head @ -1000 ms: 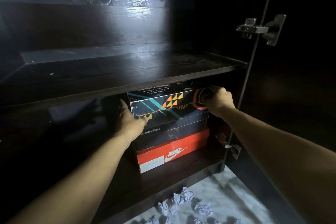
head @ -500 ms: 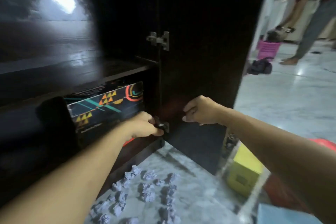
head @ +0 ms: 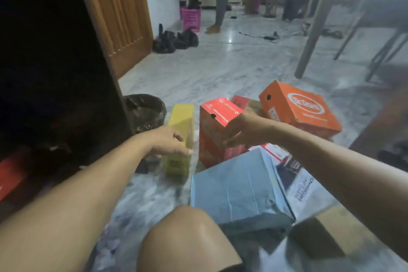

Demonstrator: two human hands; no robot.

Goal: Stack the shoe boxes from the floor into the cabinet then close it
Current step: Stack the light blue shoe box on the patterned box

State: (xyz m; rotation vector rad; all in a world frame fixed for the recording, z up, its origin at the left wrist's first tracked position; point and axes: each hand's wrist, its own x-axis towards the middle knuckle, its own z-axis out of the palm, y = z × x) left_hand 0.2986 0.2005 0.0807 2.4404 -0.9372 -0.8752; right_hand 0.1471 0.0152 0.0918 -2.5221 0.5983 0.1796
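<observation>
Marble floor [head: 220, 68] now fills the view, with the dark cabinet [head: 55, 62] pushed off to my left; half a second ago I was facing its open door and the patterned box on the shelf. A wooden door [head: 119, 13] stands behind the cabinet, people's legs and a pink basket [head: 191, 17] are far back, table legs to the right.

Shoe boxes sit on the floor in front of me. My left hand [head: 170, 141], which was at the cabinet edge before, now reaches out with fingers straight and loose, fingertips touching or just at the side of the yellow box [head: 181, 121]; can't tell which. My right hand [head: 242, 130], earlier near the cabinet door, now has its fingers curled around the near top corner of the upright red box [head: 212, 139]. The orange box [head: 302, 110] lies tilted behind it, well apart from my hands. The blue box [head: 236, 185] is nearest, by my knee [head: 187, 238]. A red box edge [head: 11, 174] shows low in the cabinet, blurred.
</observation>
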